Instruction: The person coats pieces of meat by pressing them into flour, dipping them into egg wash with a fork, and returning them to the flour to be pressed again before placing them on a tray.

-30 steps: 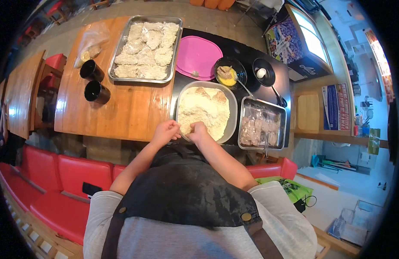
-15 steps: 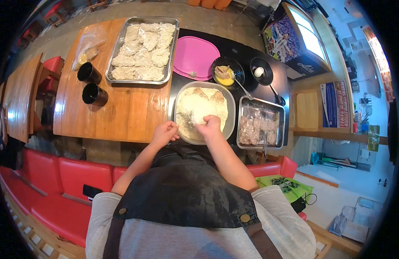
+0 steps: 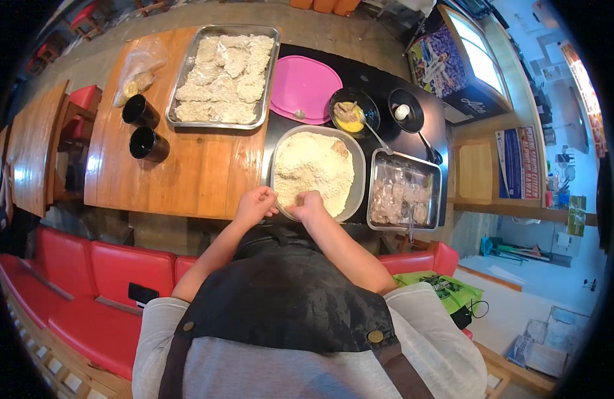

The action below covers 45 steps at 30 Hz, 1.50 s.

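A pale plastic tub (image 3: 358, 174) of light, crumbly flour or breading (image 3: 313, 163) stands right in front of me. My left hand (image 3: 257, 205) is at the tub's near left rim, fingers curled in and seeming to grip the edge. Inside the near side of the tub, my right hand (image 3: 307, 205) is closed with its fingertips down at the breading; what they hold, if anything, is hidden. A brownish lump (image 3: 339, 147) shows in the breading near the far right corner. To the right of the tub, a metal tray (image 3: 437, 189) holds raw meat pieces (image 3: 397, 193) with tongs among them.
A large metal tray (image 3: 274, 63) of breaded pieces lies at the back left, near two black cups (image 3: 148, 144) and a plastic bag (image 3: 141, 66). Behind the tub are a pink lid (image 3: 304, 86), a bowl of yellow egg (image 3: 350, 120) with a spoon, and a small black pan (image 3: 407, 110).
My right hand has moved from the tub's middle toward its near left side, closer to my left hand. The breading's surface looks shifted. My left hand stays at the rim.
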Available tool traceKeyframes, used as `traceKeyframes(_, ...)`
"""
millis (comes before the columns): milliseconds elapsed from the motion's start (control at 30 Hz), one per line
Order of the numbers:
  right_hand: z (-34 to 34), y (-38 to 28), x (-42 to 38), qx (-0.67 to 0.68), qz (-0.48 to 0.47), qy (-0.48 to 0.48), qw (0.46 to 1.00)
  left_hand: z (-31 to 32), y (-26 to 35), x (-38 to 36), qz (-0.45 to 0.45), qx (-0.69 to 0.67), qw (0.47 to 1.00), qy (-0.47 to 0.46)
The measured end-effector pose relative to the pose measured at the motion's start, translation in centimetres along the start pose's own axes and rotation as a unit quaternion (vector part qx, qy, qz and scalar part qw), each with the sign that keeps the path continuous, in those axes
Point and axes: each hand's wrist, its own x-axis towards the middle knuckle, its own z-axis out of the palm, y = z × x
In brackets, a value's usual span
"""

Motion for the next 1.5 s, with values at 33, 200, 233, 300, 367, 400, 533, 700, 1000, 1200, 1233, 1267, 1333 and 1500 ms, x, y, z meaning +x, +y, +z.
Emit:
traceKeyframes(33, 0.5, 0.3, 0.1, -0.02, -0.018, 0.02, 0.999, -0.1, 0.2, 0.0, 0.002, 0.002, 1.0, 0.002)
traceKeyframes(200, 0.1, 0.2, 1.3, 0.029, 0.028, -0.084, 0.996, 0.1, 0.2, -0.1, 0.005, 0.009, 1.0, 0.002)
traceKeyframes(233, -0.2, 0.0, 1.0, 0.031, 0.04, -0.135, 0.99, 0.1, 0.1, -0.2, 0.003, 0.009, 1.0, 0.003)
traceKeyframes(300, 0.0, -0.8, 0.0, 0.052, 0.044, -0.124, 0.99, 0.1, 0.2, -0.2, 0.01, 0.007, 1.0, -0.01)
traceKeyframes(367, 0.2, -1.6, -0.4, 0.074, 0.046, -0.113, 0.99, 0.0, 0.3, -0.3, 0.008, 0.012, 1.0, -0.01)
traceKeyframes(400, 0.2, -2.0, -0.3, 0.073, 0.033, -0.07, 0.994, 0.0, 0.3, -0.2, 0.005, 0.016, 1.0, -0.009)
traceKeyframes(533, 0.2, -2.4, -1.3, -0.011, -0.08, -0.139, 0.987, 0.1, 0.3, -0.2, 0.004, 0.011, 1.0, -0.01)
traceKeyframes(700, 2.9, -3.4, -5.6, -0.057, -0.133, -0.076, 0.987, 0.0, 0.4, -0.3, 0.009, 0.023, 1.0, -0.01)
traceKeyframes(1000, 4.6, -3.3, -2.5, -0.551, -0.614, -0.151, 0.544, 0.0, 0.3, -0.4, 0.014, 0.008, 1.0, -0.016)
traceKeyframes(1200, 3.2, -0.9, -0.3, -0.721, -0.634, -0.082, 0.267, 0.0, -0.3, 0.0, 0.015, 0.009, 1.0, -0.01)
traceKeyframes(1233, 2.4, -0.8, -0.5, -0.721, -0.633, -0.083, 0.268, -0.1, -0.3, -0.1, 0.013, 0.01, 1.0, -0.009)
traceKeyframes(1267, 1.5, -0.9, -0.8, -0.734, -0.613, -0.117, 0.27, 0.0, -0.3, -0.2, 0.02, 0.023, 0.999, -0.01)
traceKeyframes(1333, 0.3, -1.3, -1.0, -0.744, -0.594, -0.147, 0.271, 0.2, 0.2, -0.4, 0.029, 0.038, 0.999, -0.015)
traceKeyframes(1500, 0.7, -2.1, -1.7, -0.772, -0.545, -0.179, 0.274, 0.4, -0.1, -0.4, 0.03, 0.051, 0.998, -0.004)
